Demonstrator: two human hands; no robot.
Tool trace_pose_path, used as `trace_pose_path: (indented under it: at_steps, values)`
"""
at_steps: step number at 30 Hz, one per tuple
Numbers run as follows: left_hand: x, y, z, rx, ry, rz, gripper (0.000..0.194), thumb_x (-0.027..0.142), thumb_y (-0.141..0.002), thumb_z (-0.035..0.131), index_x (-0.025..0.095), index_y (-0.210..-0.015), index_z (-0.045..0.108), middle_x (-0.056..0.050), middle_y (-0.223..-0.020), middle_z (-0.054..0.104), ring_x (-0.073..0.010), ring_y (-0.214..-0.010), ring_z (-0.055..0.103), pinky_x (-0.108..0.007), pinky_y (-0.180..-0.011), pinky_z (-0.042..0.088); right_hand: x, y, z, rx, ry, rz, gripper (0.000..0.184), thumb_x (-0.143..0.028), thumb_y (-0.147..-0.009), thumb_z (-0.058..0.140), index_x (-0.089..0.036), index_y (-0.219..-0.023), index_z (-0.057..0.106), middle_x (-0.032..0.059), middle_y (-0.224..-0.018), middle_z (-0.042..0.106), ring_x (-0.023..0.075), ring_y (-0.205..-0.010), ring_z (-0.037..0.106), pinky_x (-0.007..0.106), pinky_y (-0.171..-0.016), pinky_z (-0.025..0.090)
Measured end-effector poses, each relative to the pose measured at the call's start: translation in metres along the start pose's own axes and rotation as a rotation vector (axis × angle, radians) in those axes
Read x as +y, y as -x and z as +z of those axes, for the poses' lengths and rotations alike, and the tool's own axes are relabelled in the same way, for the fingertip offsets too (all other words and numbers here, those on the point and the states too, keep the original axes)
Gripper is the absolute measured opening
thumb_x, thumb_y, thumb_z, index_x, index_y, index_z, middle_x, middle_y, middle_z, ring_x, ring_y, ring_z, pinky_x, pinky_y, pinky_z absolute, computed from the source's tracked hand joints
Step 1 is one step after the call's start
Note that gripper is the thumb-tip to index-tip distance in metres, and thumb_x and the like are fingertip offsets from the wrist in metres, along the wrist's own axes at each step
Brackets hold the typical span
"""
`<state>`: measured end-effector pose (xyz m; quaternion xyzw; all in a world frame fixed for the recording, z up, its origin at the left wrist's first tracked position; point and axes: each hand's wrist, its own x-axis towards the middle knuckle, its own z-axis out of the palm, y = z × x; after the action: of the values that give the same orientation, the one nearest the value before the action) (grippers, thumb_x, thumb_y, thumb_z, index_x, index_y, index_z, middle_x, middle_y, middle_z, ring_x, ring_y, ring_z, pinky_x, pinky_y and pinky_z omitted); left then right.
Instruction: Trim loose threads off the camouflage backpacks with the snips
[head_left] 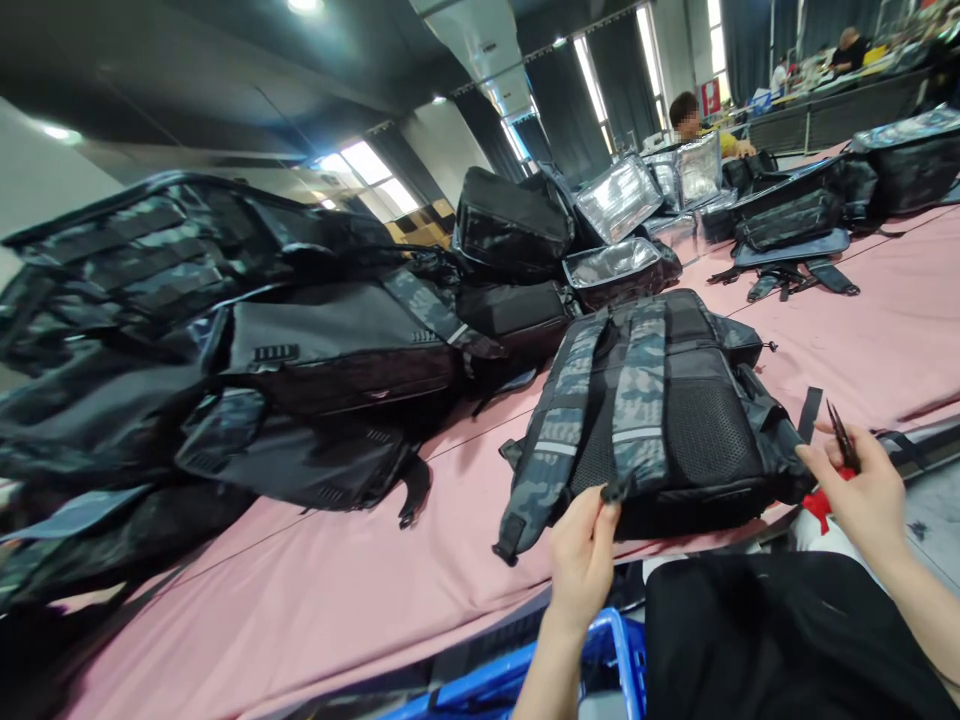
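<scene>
A black and grey camouflage backpack [705,410] lies with its padded shoulder straps [640,400] facing up, close in front of me. My left hand [581,555] pinches a short black strap end [616,490] at the backpack's near edge. My right hand [862,490], at the bag's right side, is closed around dark pointed thread snips [841,435] with their tips upward. Its thumb and forefinger meet by the bag's side edge; whether they also grip fabric I cannot tell. Something red [821,505] shows under that hand. A black webbing end [810,415] stands up beside it.
Backpacks [337,350] are heaped at the left on a pink-covered table [360,580]. Silver-lined bags [619,200] and more backpacks [795,210] lie farther back. A blue plastic basket [622,640] is below the table's near edge. A person [686,118] is beyond the bags.
</scene>
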<state>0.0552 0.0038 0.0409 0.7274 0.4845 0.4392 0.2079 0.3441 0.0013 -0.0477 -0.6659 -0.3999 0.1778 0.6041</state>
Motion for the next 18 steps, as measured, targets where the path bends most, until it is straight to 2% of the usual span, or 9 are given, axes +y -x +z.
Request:
trace_pose_path:
  at_steps: [2,3,6,8,10,12,15,16,18]
  values:
    - [-0.012,0.003,-0.022,-0.164,-0.205,0.303,0.024,0.018,-0.086,0.042,0.012,-0.098,0.061,-0.010,-0.099,0.064,-0.0159,-0.092,0.060,-0.024,-0.082,0.047,0.004,-0.007,0.003,-0.076,0.072,0.006,0.051,-0.051,-0.066,0.066,-0.019,-0.104,0.055,-0.0018,-0.069,0.044,0.0105,-0.063,0.045,0.025,-0.068,0.042]
    - [-0.017,0.002,-0.034,-0.217,-0.284,0.368,0.027,0.015,-0.086,0.040,0.013,-0.105,0.060,-0.009,-0.106,0.063,-0.0157,-0.099,0.058,-0.025,-0.088,0.045,0.006,-0.008,0.005,-0.119,0.080,0.028,0.051,-0.051,-0.065,0.067,-0.018,-0.102,0.055,-0.0005,-0.073,0.047,0.0114,-0.066,0.048,0.026,-0.068,0.043]
    - [-0.015,-0.003,-0.071,-0.384,-0.474,0.318,0.034,0.013,-0.087,0.040,0.021,-0.118,0.053,-0.004,-0.116,0.060,-0.0113,-0.107,0.056,-0.020,-0.093,0.043,0.010,0.007,0.015,-0.162,-0.058,0.090,0.045,-0.048,-0.066,0.066,-0.016,-0.093,0.051,0.0042,-0.087,0.053,0.0129,-0.075,0.053,0.027,-0.073,0.047]
    - [0.000,-0.006,-0.090,-0.526,-0.551,0.308,0.039,0.014,-0.086,0.043,0.025,-0.123,0.048,-0.001,-0.120,0.057,-0.0109,-0.110,0.054,-0.020,-0.094,0.043,0.010,0.033,0.023,-0.182,-0.177,0.101,0.040,-0.043,-0.069,0.064,-0.015,-0.093,0.047,0.0046,-0.087,0.051,0.0108,-0.071,0.052,0.025,-0.073,0.049]
    - [0.023,-0.009,-0.098,-0.604,-0.533,0.380,0.045,0.013,-0.083,0.045,0.026,-0.126,0.046,-0.001,-0.122,0.056,-0.0137,-0.114,0.051,-0.023,-0.096,0.042,0.010,0.066,0.029,-0.266,-0.227,0.112,0.040,-0.039,-0.072,0.063,-0.016,-0.099,0.045,0.0048,-0.088,0.051,0.0094,-0.067,0.051,0.023,-0.067,0.050]
    - [0.048,-0.011,-0.091,-0.631,-0.337,0.438,0.046,0.009,-0.082,0.041,0.026,-0.123,0.048,-0.001,-0.115,0.060,-0.0156,-0.112,0.053,-0.028,-0.098,0.041,0.011,0.098,0.034,-0.322,-0.279,0.123,0.042,-0.037,-0.075,0.062,-0.017,-0.105,0.042,0.0056,-0.090,0.051,0.0100,-0.070,0.053,0.021,-0.065,0.051]
    - [0.076,-0.017,-0.050,-0.721,0.026,0.422,0.038,0.009,-0.083,0.037,0.023,-0.115,0.052,-0.001,-0.096,0.066,-0.0135,-0.096,0.059,-0.028,-0.093,0.045,0.011,0.128,0.037,-0.341,-0.318,0.086,0.040,-0.033,-0.078,0.061,-0.018,-0.108,0.039,0.0046,-0.089,0.052,0.0105,-0.077,0.056,0.020,-0.072,0.052]
    - [0.080,-0.019,-0.030,-0.752,0.010,0.416,0.035,0.012,-0.083,0.040,0.021,-0.115,0.052,-0.004,-0.104,0.064,-0.0143,-0.098,0.058,-0.027,-0.091,0.046,0.011,0.131,0.036,-0.330,-0.319,0.067,0.038,-0.032,-0.079,0.060,-0.019,-0.108,0.039,0.0042,-0.089,0.052,0.0105,-0.078,0.057,0.020,-0.074,0.052]
    - [0.079,-0.023,0.012,-0.704,-0.267,0.359,0.050,0.023,-0.082,0.049,0.014,-0.130,0.041,-0.012,-0.132,0.045,-0.0208,-0.120,0.044,-0.035,-0.102,0.038,0.008,0.132,0.035,-0.304,-0.303,0.018,0.033,-0.029,-0.080,0.059,-0.019,-0.104,0.039,0.0025,-0.085,0.052,0.0094,-0.075,0.057,0.019,-0.071,0.052]
